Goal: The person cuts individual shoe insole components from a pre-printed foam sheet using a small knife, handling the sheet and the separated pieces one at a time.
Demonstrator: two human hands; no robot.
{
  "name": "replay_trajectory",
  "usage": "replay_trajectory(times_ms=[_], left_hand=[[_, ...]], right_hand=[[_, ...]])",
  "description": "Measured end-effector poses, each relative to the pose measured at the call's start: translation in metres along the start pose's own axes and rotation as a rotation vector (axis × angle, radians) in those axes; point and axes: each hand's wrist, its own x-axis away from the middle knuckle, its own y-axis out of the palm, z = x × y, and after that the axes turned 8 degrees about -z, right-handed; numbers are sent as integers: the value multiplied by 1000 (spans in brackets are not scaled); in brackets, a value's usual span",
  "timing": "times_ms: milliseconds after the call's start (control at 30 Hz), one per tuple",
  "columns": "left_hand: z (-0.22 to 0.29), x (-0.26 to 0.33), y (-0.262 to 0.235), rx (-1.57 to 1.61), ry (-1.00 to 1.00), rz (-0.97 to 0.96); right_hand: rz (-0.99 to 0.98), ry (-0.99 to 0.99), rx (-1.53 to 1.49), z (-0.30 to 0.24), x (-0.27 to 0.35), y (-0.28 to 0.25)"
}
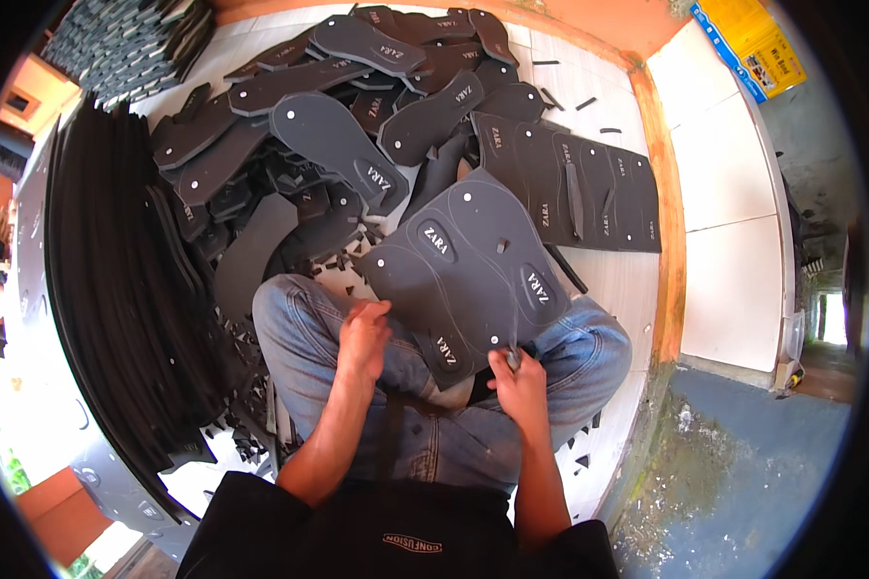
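Note:
A dark grey foam sheet (463, 275) with sole outlines, pale printed lettering and small white dots lies tilted across my lap. At its left edge, my left hand (362, 343) has its fingers curled, and the fingertips meet the rim of the sheet. My right hand (521, 386) is closed around the handle of a knife (514, 359) at the sheet's near right edge. The thin blade points away from me, over the printed face beside one outline. My palm and fingers hide most of the handle.
Cut foam soles (333, 145) form a heap beyond my knees. Another outlined foam sheet (589, 188) lies at the far right, with scraps on it. A tall stack of dark sheets (116, 280) stands on the left. Small offcuts litter the tiles. An orange-edged wall (664, 241) bounds the right.

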Motion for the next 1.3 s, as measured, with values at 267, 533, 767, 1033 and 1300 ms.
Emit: replay_trajectory(times_ms=[267, 533, 767, 1033, 1300], left_hand=[[-30, 46, 12, 214, -141, -208], [-20, 97, 11, 167, 48, -261], [-24, 92, 13, 110, 6, -200], [-13, 96, 17, 86, -85, -195], [3, 98, 21, 55, -126, -210]], right_hand=[[-9, 32, -517, -36, 8, 30], [-102, -47, -573, -74, 64, 7], [-255, -37, -108, -40, 79, -19], [-396, 56, 115, -25, 89, -20], [-446, 57, 190, -26, 77, -20]])
